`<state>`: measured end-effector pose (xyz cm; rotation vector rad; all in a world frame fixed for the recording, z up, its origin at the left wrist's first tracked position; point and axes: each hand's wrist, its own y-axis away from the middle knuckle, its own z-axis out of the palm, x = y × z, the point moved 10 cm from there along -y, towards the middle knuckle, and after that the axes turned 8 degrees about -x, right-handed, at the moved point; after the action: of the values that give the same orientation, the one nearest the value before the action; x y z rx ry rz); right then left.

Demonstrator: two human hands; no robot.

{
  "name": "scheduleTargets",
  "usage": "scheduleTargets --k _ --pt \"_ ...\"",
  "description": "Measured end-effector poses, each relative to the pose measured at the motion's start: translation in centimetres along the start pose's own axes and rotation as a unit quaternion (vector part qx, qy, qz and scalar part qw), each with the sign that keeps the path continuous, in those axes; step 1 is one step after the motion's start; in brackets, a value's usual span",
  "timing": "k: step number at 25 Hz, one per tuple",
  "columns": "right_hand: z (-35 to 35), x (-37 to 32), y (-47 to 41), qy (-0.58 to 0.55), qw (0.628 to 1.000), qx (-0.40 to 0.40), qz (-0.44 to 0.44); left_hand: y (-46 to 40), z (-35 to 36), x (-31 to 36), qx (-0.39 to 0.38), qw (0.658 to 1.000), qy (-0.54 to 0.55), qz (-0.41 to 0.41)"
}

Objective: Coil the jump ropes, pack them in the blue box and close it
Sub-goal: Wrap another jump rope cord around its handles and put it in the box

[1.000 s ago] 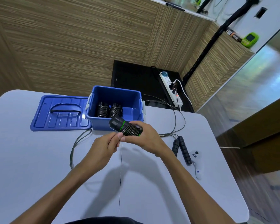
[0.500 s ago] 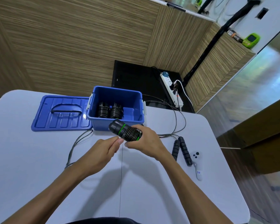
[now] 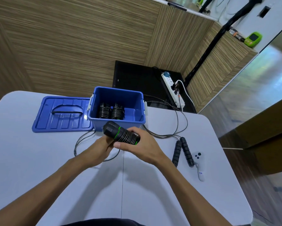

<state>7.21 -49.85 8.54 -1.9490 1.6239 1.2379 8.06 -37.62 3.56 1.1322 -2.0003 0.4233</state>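
The right hand (image 3: 137, 146) curls its fingers round the black ribbed jump-rope handles with a green ring (image 3: 120, 134), held just in front of the open blue plastic box (image 3: 117, 123). The left hand (image 3: 98, 148), just beneath those fingers, seems to pinch the thin black cord (image 3: 81, 141); I cannot tell how firmly. The handles look light and rigid, their ribs giving good purchase. The cord is springy and probably unwinds if released, so hold over the wrapped turns.
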Motion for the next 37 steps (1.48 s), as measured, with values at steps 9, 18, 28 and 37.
scheduleTargets --k 9,18,28,37 --pt "0.7 -2.7 1.7 0.181 0.975 -0.086 -0.095 -2.2 -2.8 1.8 -0.105 0.989 -0.041 0.096" --pt "3.2 -2.2 1.4 0.394 0.906 -0.091 -0.124 -3.1 -4.5 5.1 -0.257 0.866 -0.427 -0.036" --pt "-3.3 -1.3 -1.0 0.354 0.927 0.12 0.025 -0.2 -3.9 5.9 0.097 0.983 0.028 -0.153" --pt "-2.3 -1.1 -1.4 0.309 0.943 0.122 0.015 2.0 -2.6 3.7 0.078 0.968 0.121 -0.204"
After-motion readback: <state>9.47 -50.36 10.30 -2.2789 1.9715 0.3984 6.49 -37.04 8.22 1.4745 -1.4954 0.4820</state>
